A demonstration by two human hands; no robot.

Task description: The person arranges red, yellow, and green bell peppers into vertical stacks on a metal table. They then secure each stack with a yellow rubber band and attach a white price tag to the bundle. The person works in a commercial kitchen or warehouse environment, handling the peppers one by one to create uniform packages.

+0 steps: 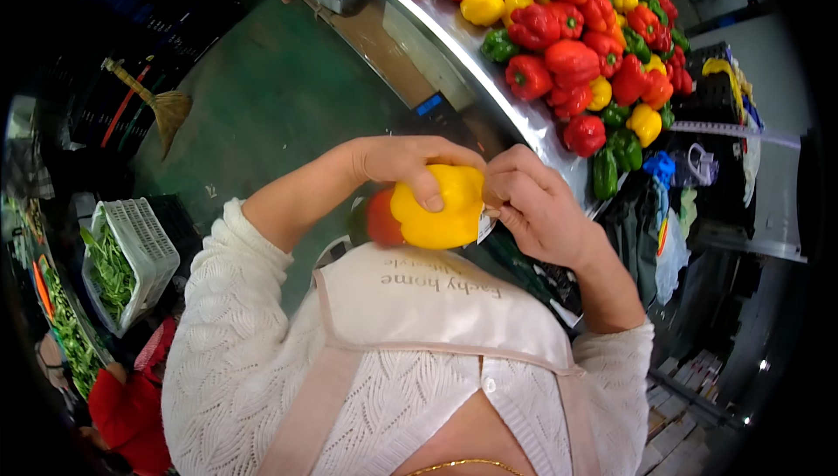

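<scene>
My left hand (419,165) grips a yellow bell pepper (445,217) in front of my chest, its thumb lying across the near side. Behind the yellow one, a red bell pepper (383,219) and a blurred dark green shape show at its left. At the pepper's right end, the fingers of my right hand (540,207) pinch together by a small white label (485,226) with print on it. What else lies between those fingertips is hidden. A heap of red, yellow and green bell peppers (569,60) rests beyond my hands on a shiny metal table (458,30).
A digital scale with a lit blue display (429,106) stands beyond my left hand. Bags (671,260) hang at the right. On the left are a white plastic crate (157,260) of leafy greens, a straw broom (167,109) and a person in red (127,410).
</scene>
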